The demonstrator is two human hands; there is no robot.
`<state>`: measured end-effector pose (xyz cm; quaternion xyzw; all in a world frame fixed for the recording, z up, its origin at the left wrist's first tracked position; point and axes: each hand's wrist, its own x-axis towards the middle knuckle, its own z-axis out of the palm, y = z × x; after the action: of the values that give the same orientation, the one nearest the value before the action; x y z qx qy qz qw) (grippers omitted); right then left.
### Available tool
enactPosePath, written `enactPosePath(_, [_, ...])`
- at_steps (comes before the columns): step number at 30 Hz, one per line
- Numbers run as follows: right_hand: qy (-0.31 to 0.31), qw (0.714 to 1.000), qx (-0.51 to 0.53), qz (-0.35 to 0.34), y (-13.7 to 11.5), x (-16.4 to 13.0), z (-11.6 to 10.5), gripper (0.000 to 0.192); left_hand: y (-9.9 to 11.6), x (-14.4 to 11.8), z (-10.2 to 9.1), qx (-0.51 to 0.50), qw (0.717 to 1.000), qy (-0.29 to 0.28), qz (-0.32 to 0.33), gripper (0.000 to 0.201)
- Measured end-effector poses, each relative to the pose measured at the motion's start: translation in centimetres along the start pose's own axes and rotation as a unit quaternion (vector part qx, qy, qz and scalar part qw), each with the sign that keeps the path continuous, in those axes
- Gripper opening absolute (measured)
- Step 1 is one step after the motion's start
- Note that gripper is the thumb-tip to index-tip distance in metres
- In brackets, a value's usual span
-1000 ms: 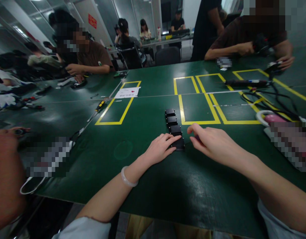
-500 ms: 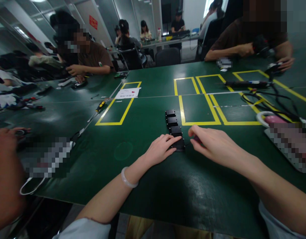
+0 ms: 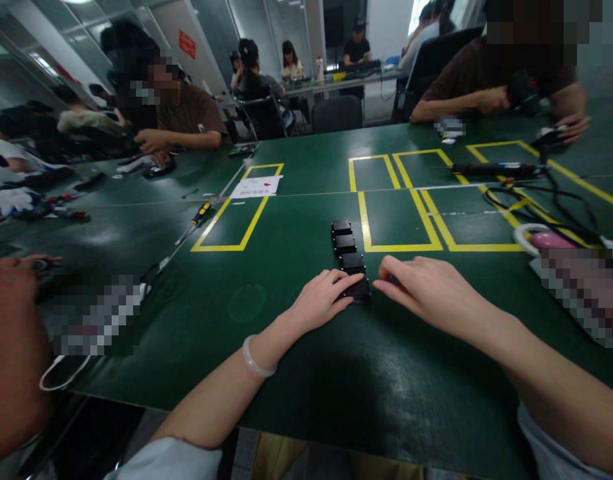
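Note:
Several small black blocks stand in a line on the green table, pointing away from me, with bright little studs along their sides. The nearest black block (image 3: 357, 289) is steadied by my left hand (image 3: 322, 297), whose fingers lie over its top while the thumb is at its near left side. Just right of that block, my right hand (image 3: 420, 283) is closed in a pinch beside its right edge. Whatever the pinch may hold is hidden by the fingers. Beyond the held block, the farthest black block (image 3: 341, 227) sits untouched.
Yellow tape frames (image 3: 404, 248) mark the green table (image 3: 286, 373). A paper sheet (image 3: 256, 187) and a yellow-black screwdriver (image 3: 201, 213) lie left. Black cables (image 3: 551, 207) and a blurred tray (image 3: 576, 293) are at right. A co-worker's arm (image 3: 11, 347) reaches in from the left.
My right hand has shifted slightly, its fingertips drawing closer together and nearer the block. The left hand and the row of blocks stay put.

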<state>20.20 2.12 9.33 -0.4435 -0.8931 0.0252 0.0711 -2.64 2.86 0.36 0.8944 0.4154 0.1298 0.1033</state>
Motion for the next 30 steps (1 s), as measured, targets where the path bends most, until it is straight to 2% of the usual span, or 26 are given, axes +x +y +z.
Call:
enactPosePath(3, [0.004, 1.0, -0.011, 0.001, 0.04, 0.03, 0.09, 0.021, 0.0, 0.03, 0.0, -0.005, 1.0, -0.001, 0.0, 0.049])
enactPosePath(8, [0.013, 0.999, 0.048, -0.01, 0.01, -0.08, 0.01, 0.014, -0.05, 0.01, 0.08, -0.008, 1.0, 0.004, 0.001, 0.048])
enactPosePath(14, [0.004, 1.0, 0.001, 0.009, 0.13, 0.04, 0.22, 0.022, 0.03, -0.01, -0.1, -0.004, 1.0, -0.001, 0.0, 0.048])
enactPosePath(21, [0.007, 0.999, 0.045, -0.009, 0.23, -0.01, 0.15, 0.014, -0.03, 0.03, 0.03, -0.003, 1.0, 0.002, 0.003, 0.048])
enactPosePath(27, [0.008, 1.0, -0.025, 0.007, 0.15, 0.07, 0.18, 0.027, 0.0, 0.02, -0.02, -0.003, 1.0, 0.001, 0.002, 0.048])
enactPosePath(30, [0.002, 1.0, -0.014, 0.008, 0.08, 0.02, 0.16, 0.023, -0.02, 0.03, -0.02, -0.003, 1.0, 0.0, 0.004, 0.049])
